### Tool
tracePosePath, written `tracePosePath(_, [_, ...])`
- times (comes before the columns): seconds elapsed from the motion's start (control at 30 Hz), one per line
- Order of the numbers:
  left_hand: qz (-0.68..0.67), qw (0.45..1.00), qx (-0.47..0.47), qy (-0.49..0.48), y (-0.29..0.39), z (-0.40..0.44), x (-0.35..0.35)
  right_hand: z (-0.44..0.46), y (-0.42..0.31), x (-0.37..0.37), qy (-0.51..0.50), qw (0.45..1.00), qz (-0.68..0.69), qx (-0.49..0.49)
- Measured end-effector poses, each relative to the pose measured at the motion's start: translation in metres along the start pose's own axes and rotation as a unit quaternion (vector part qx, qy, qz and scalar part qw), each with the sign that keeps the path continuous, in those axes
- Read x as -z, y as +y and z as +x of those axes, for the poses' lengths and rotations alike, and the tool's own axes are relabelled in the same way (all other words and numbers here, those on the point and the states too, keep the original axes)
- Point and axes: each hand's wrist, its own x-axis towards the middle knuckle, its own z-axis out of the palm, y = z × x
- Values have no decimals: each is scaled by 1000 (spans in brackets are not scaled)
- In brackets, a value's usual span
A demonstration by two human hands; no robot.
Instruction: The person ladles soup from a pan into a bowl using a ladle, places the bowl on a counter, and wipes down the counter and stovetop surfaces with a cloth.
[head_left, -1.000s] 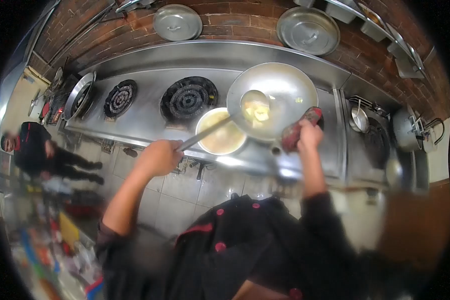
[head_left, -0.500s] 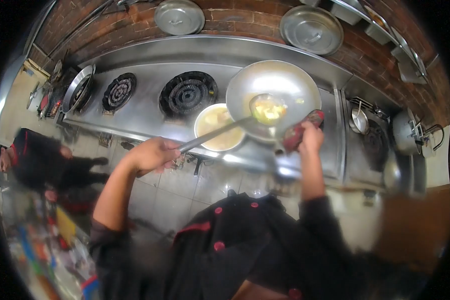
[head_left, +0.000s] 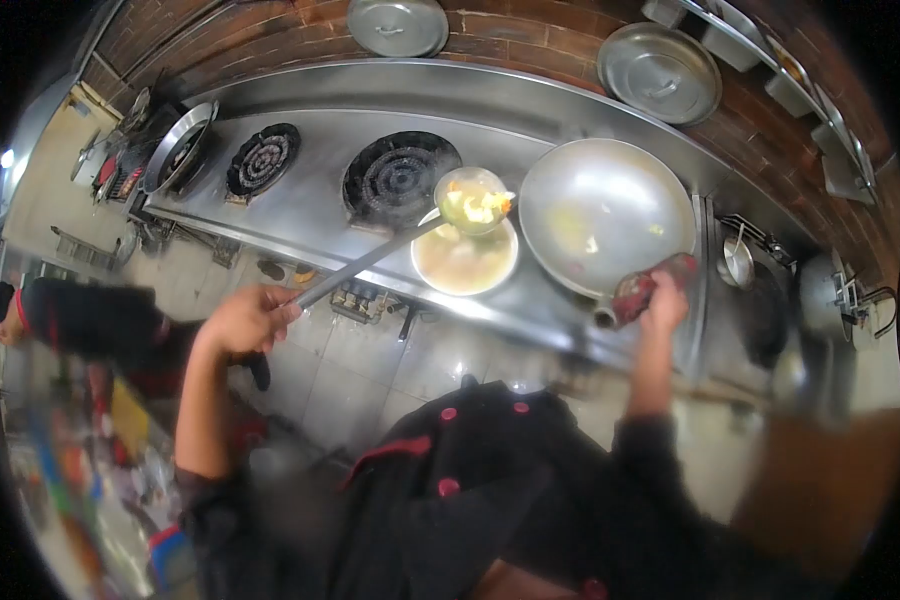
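My left hand (head_left: 250,320) is closed round the end of a long-handled ladle (head_left: 370,262). Yellow and orange food pieces (head_left: 482,205) fill the ladle's bowl, which hangs over the far rim of a white bowl (head_left: 462,288). Pale, cloudy broth with some pieces lies in that bowl. To its right is a large wok (head_left: 610,185), with a few food bits and a little yellowish liquid inside. My right hand (head_left: 665,303) grips the wok's handle, wrapped in a red cloth (head_left: 638,292).
Behind the bowl is a black burner (head_left: 400,180), with another burner (head_left: 263,160) and a dark pan (head_left: 182,148) farther left. Round lids (head_left: 660,72) hang on the brick wall. At far left stands another person (head_left: 85,320) in dark clothes. A small pot (head_left: 736,262) sits at right.
The ladle has come out of the wok with food in it and swung left over the white bowl. My left hand has moved left and slightly down; the wok appears farther right.
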Motion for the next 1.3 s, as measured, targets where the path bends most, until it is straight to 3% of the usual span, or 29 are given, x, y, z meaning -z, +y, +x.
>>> tracePosePath(0.3, [-39, 997, 56, 23, -41, 11, -34, 16, 9, 14, 6, 999, 29, 16])
tracePosePath(0.37, [51, 997, 33, 51, -41, 11, -39, 16, 11, 15, 2, 999, 26, 22])
tracePosePath(0.4, [171, 979, -61, 93, -51, 16, -41, 15, 12, 15, 6, 999, 26, 20])
tracePosePath(0.53, [242, 949, -110, 171, -56, 13, -52, 16, 17, 18, 1, 999, 42, 4])
tracePosePath(0.6, [342, 900, -102, 250, -41, 4, -54, 12, 18, 19, 5, 999, 38, 6])
tracePosePath(0.63, [344, 899, -103, 249, -34, -1, -54, 9, 17, 19, 6, 999, 34, 10])
tracePosePath(0.7, [402, 848, -103, 329, -19, -10, -48, 5, 15, 18, 14, 999, 29, 8])
tracePosePath(0.83, [377, 835, -125, 381, 13, -21, -33, -6, 10, 14, 12, 999, 43, 16])
tracePosePath(1.03, [315, 856, -217, 349, 64, 9, -40, -15, 9, 1, -37, 998, 47, 10])
tracePosePath(1.3, [376, 879, -184, 227, 106, 38, -65, -18, 12, -16, -54, 997, 46, 0])
